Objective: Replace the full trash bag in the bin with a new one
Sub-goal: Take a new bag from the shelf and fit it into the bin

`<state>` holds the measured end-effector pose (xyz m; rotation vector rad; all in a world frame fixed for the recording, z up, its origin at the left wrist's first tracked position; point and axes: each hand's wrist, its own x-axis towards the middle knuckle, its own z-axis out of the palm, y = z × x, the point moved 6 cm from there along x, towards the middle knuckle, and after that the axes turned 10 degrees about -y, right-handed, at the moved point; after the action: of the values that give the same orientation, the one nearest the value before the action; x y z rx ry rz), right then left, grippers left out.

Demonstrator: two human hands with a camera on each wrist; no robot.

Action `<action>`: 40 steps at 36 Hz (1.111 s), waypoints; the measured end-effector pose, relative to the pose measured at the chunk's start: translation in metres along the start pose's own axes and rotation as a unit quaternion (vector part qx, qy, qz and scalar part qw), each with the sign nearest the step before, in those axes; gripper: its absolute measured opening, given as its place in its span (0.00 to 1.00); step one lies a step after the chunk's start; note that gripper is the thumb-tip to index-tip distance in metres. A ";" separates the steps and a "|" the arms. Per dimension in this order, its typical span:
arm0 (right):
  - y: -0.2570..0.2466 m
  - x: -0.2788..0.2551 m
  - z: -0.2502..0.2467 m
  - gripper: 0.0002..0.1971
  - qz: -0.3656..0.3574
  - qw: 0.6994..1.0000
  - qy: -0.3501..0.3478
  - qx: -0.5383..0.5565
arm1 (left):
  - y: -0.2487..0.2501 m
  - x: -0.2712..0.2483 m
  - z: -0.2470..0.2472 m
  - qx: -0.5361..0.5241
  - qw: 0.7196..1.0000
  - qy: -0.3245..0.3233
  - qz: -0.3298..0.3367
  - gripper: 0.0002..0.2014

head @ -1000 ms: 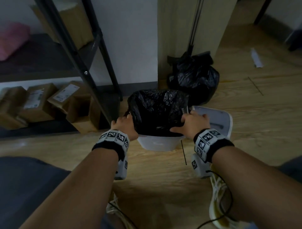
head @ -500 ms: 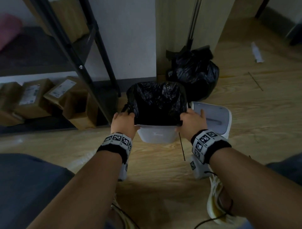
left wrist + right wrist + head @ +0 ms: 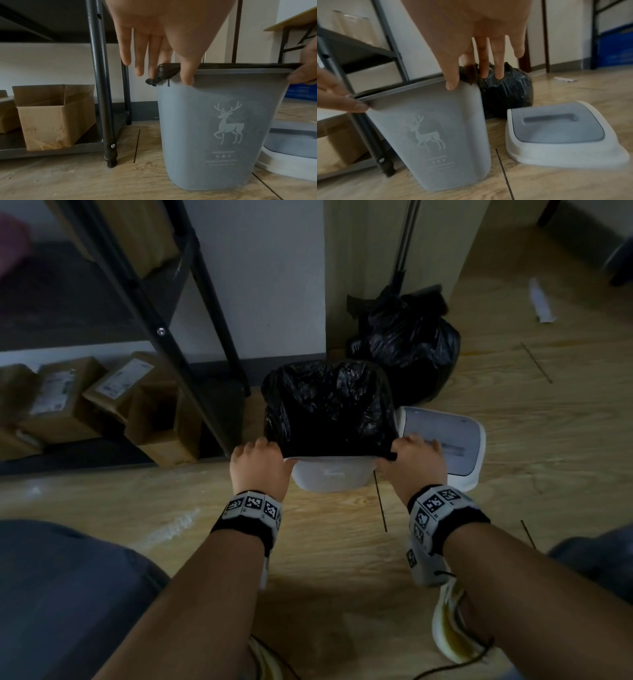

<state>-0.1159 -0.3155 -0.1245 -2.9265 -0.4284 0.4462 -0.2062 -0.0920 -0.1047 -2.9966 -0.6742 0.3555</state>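
**Camera placement, three views**

Head view: from above, facing forward and down past both forearms onto the bin (image 3: pixel 330 477), with the floor (image 3: pixel 513 440) around it and the shelf (image 3: pixel 164 330) at left. Left wrist view: low, close to the bin's (image 3: pixel 214 121) front wall, facing along the left hand (image 3: pixel 164 27); the shelf post (image 3: pixel 102 81) stands at left. Right wrist view: equally low and close, slightly blurred, facing along the right hand (image 3: pixel 471 33) toward the bin (image 3: pixel 436 121), lid (image 3: pixel 565 132) and tied bag (image 3: pixel 508 94). All three views share the bin; both wrist views show its deer-printed front.
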 end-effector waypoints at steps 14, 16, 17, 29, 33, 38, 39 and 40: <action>0.007 0.002 0.029 0.26 0.062 0.994 -0.092 -0.016 | 0.005 0.016 0.041 0.029 0.996 -0.065 0.049 0.20; 0.012 0.006 0.034 0.25 0.076 0.991 -0.106 -0.006 | 0.005 0.017 0.046 0.033 0.996 -0.070 0.049 0.17; 0.013 0.007 0.036 0.24 0.082 0.990 -0.111 0.001 | 0.004 0.018 0.051 0.045 0.995 -0.082 0.046 0.17; 0.021 0.026 0.061 0.19 0.100 0.973 -0.190 0.090 | -0.007 0.022 0.088 0.001 0.966 -0.257 -0.002 0.29; 0.020 0.030 0.055 0.19 0.101 0.967 -0.193 0.129 | -0.009 0.023 0.075 -0.038 0.973 -0.227 -0.011 0.22; 0.027 0.037 0.027 0.15 0.119 0.974 -0.098 0.167 | -0.023 0.027 0.033 -0.211 0.966 -0.099 -0.115 0.18; 0.030 0.038 0.022 0.15 0.129 0.970 -0.067 0.193 | -0.025 0.029 0.027 -0.234 0.962 -0.071 -0.123 0.16; 0.033 0.039 0.018 0.15 0.138 0.967 -0.046 0.208 | -0.027 0.030 0.022 -0.252 0.957 -0.050 -0.132 0.13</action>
<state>-0.0771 -0.3332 -0.1584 -2.5640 0.0657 0.6237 -0.1963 -0.0550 -0.1295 -3.2949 -1.3452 0.3658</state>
